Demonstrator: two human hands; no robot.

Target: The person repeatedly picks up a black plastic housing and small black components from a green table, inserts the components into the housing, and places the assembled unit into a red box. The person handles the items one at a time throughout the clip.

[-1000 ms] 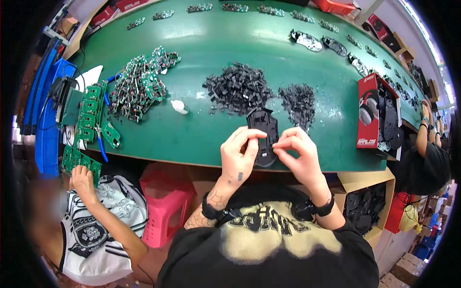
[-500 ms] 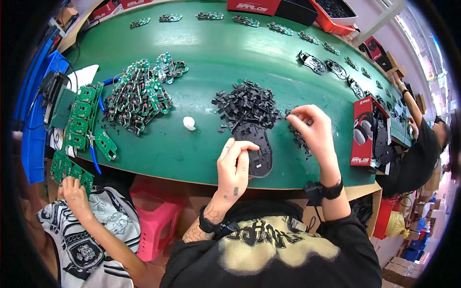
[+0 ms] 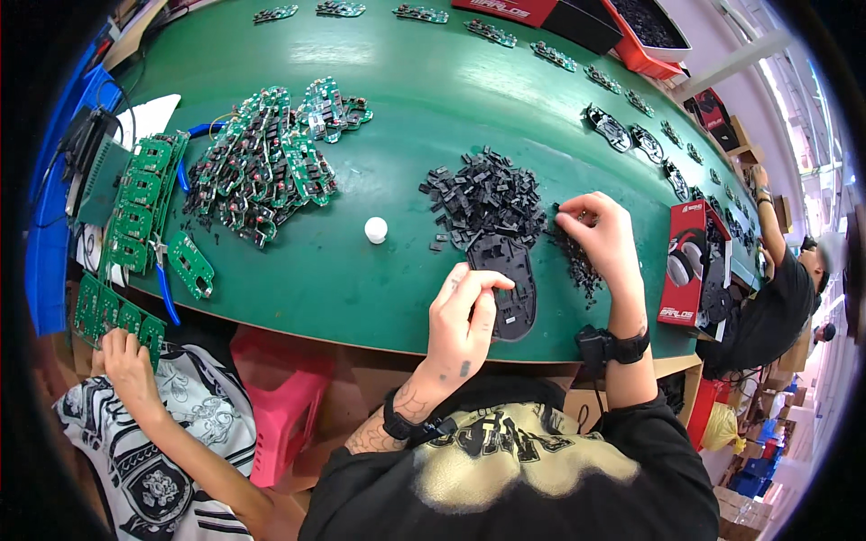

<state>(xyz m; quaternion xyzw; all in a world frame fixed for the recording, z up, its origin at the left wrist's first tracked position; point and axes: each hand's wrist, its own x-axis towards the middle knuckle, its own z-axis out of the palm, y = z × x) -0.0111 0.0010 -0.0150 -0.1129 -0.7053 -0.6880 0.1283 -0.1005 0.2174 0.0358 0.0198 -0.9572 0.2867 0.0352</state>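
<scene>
On the green table, a black mouse shell (image 3: pixel 516 311) lies hollow side up against a heap of small black plastic pieces (image 3: pixel 483 194). My left hand (image 3: pixel 462 316) is closed at the shell's left edge, its index finger reaching over the inside. My right hand (image 3: pixel 606 236) pinches with thumb and index finger beside a smaller pile of tiny dark parts (image 3: pixel 577 266). Whatever sits between those fingertips is too small to make out. Left of the black heap stands a small white round object (image 3: pixel 376 230).
Green circuit boards (image 3: pixel 262 167) are heaped at left, near blue-handled pliers (image 3: pixel 166 293). A co-worker's hand (image 3: pixel 126 365) holds a board panel at lower left. A red box (image 3: pixel 690 261) stands at right. Boards and mouse shells (image 3: pixel 608 128) line the far side; another person reaches in there.
The whole view has shifted a little, so the table's contents sit slightly further right. Both hands stay at about the same places, by the shell and the tiny parts.
</scene>
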